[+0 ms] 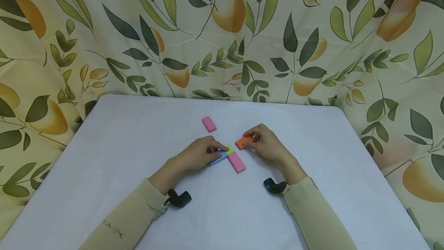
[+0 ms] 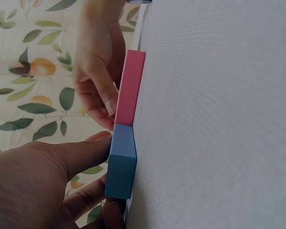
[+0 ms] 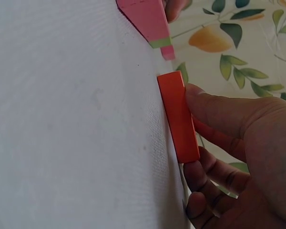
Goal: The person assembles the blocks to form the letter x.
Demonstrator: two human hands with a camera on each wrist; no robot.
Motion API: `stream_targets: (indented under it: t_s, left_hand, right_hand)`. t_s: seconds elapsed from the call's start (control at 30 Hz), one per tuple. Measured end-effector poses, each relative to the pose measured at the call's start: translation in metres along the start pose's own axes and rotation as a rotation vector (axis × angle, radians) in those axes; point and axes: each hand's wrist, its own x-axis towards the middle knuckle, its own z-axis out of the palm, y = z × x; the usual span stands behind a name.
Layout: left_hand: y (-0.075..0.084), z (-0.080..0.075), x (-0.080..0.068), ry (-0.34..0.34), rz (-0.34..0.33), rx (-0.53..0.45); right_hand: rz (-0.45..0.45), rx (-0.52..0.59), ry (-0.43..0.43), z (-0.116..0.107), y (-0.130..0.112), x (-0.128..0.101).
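- Leafy cloth with yellow fruit point(image 1: 222, 30) hangs behind and beside everything.
- White table point(image 1: 138, 134) sits in front of it, and all the blocks lie flat on its top.
- Two tan sleeves point(image 1: 312, 211) reach in from the near side, each with a small black camera at the wrist.
- Left hand point(image 1: 197, 153) rests on the blue block point(image 1: 217, 158), with the thumb and fingers curled around it, so it holds the block down on the table.
- Right hand point(image 1: 267, 142) pinches the orange block point(image 1: 244, 142) between the thumb and the bent fingers. That block lies flat on the table, just to the right of the other blocks in the middle.
- Long pink block point(image 1: 236, 162) lies in the middle of the table, with one end touching the blue block.
- Second pink block point(image 1: 209, 124) lies alone, farther back on the table, apart from both hands.
- Little green block point(image 1: 229, 149) sits at the far end of the long pink block, between the two hands.
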Motion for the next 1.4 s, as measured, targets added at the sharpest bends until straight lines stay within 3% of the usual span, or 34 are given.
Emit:
stream_targets:
  t_s: [0.33, 0.57, 1.4]
  left_hand:
    - [-0.0003, -0.0003, -0.0006, 0.003, 0.007, -0.002]
    - [-0.0025, 0.0003, -0.0004, 0.015, 0.046, 0.012]
    - [-0.0022, 0.0006, 0.0004, 0.017, 0.04, 0.023]
  right_hand:
    - [-0.013, -0.006, -0.003, 0.0009, -0.0022, 0.0002]
    - [-0.039, -0.017, 0.006, 0.0011, -0.0006, 0.0005]
    - [-0.048, -0.032, -0.002, 0.0012, -0.0009, 0.0019]
